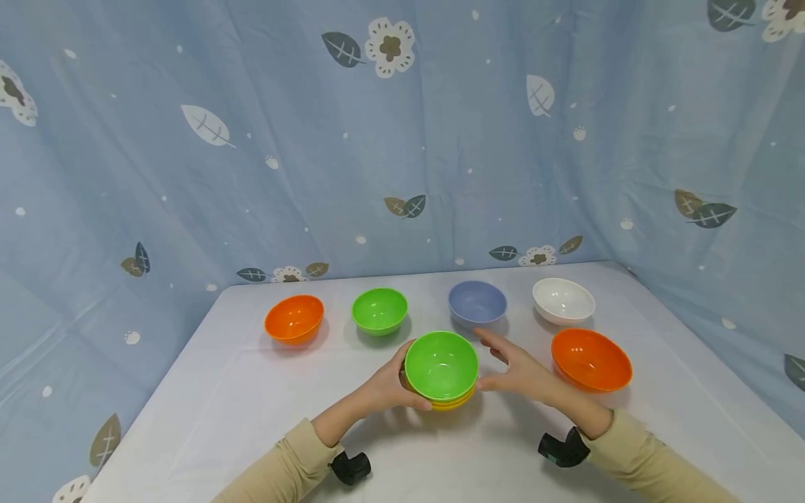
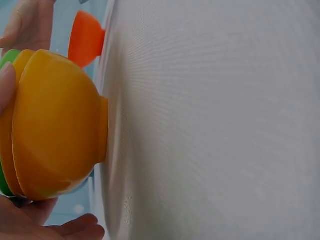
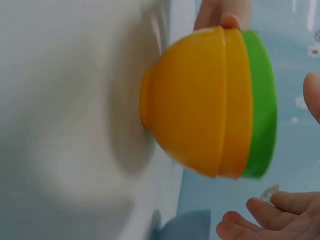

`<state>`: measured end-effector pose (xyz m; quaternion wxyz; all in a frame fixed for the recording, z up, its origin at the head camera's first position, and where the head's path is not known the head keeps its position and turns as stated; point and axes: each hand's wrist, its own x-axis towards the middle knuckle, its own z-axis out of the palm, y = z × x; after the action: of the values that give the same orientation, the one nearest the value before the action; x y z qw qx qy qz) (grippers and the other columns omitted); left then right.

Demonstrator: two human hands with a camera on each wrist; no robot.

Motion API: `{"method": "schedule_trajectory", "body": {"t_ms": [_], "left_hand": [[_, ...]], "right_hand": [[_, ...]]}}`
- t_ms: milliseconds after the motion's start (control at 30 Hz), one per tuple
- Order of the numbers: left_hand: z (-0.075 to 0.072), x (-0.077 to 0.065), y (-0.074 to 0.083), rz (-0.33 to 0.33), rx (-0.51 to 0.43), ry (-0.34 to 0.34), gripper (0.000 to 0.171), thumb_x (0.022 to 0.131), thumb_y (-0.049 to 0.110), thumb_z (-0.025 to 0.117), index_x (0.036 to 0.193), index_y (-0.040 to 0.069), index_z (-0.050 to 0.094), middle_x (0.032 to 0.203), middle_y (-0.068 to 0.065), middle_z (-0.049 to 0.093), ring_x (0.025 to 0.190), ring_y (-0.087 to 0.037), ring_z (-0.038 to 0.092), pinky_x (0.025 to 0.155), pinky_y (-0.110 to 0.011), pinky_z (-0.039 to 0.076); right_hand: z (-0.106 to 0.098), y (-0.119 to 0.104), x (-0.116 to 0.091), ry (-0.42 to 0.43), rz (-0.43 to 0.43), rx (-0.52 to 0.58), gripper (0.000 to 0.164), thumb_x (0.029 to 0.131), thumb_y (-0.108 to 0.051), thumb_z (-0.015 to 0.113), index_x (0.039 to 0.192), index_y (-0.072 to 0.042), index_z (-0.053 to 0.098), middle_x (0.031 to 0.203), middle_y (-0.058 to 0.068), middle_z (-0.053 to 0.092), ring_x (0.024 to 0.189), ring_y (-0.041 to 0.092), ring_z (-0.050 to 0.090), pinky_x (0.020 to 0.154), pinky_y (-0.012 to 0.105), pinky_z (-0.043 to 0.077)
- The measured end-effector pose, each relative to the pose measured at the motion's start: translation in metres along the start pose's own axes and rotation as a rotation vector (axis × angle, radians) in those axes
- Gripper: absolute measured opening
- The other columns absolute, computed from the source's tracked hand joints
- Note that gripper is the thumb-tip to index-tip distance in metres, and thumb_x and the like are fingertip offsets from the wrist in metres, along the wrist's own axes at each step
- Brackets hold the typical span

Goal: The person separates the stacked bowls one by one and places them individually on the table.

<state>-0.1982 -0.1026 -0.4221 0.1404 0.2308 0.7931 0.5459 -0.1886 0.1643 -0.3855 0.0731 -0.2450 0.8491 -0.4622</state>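
Observation:
My left hand (image 1: 391, 384) grips the left side of a bowl stack near the middle of the table, its thumb at the near rim. A green bowl (image 1: 441, 365) sits on top, nested in two yellow bowls; the outermost yellow bowl (image 2: 57, 125) shows its foot in the left wrist view. Whether that foot touches the cloth I cannot tell. To the right of the stack, my right hand (image 1: 522, 372) has its fingers spread and apart from the bowls; in the right wrist view its fingers (image 3: 270, 215) hold nothing.
Behind the stack stand an orange bowl (image 1: 294, 320), another green bowl (image 1: 380, 311), a blue bowl (image 1: 477, 304) and a white bowl (image 1: 563, 301). A larger orange bowl (image 1: 591, 360) is right, beside my right forearm. A patterned blue curtain (image 1: 402, 140) hangs behind the white table (image 1: 251, 405).

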Motion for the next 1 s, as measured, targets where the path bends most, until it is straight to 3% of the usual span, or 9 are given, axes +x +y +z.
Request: {"method": "schedule_trajectory", "body": {"t_ms": [300,667,1000], "left_hand": [[0.0,0.0,-0.001,0.011,-0.009,0.002,0.102,0.062,0.018,0.085,0.143,0.011,0.023,0.137,-0.008,0.041,0.123,-0.025,0.041,0.105,-0.046,0.027],[0.0,0.0,-0.002,0.015,-0.019,-0.002,0.1,0.063,0.016,0.084,0.143,0.01,0.024,0.136,-0.008,0.041,0.122,-0.024,0.041,0.104,-0.044,0.027],[0.0,0.0,-0.001,0.024,-0.012,-0.005,0.1,0.063,0.016,0.084,0.142,0.009,0.024,0.136,-0.009,0.041,0.122,-0.024,0.041,0.104,-0.043,0.028]], "right_hand": [[0.019,0.004,0.011,-0.006,-0.118,0.032,0.089,0.071,-0.021,0.078,0.138,0.009,0.027,0.141,0.028,0.03,0.126,0.044,0.033,0.1,0.057,0.029],[0.032,0.003,0.018,-0.005,-0.073,0.056,0.112,0.06,-0.023,0.084,0.142,0.008,0.014,0.147,0.029,0.014,0.133,0.045,0.019,0.101,0.063,0.023],[0.035,0.003,0.02,-0.024,-0.081,0.039,0.118,0.057,-0.022,0.086,0.143,0.007,0.01,0.146,0.03,0.011,0.128,0.046,0.026,0.098,0.062,0.03]]}}
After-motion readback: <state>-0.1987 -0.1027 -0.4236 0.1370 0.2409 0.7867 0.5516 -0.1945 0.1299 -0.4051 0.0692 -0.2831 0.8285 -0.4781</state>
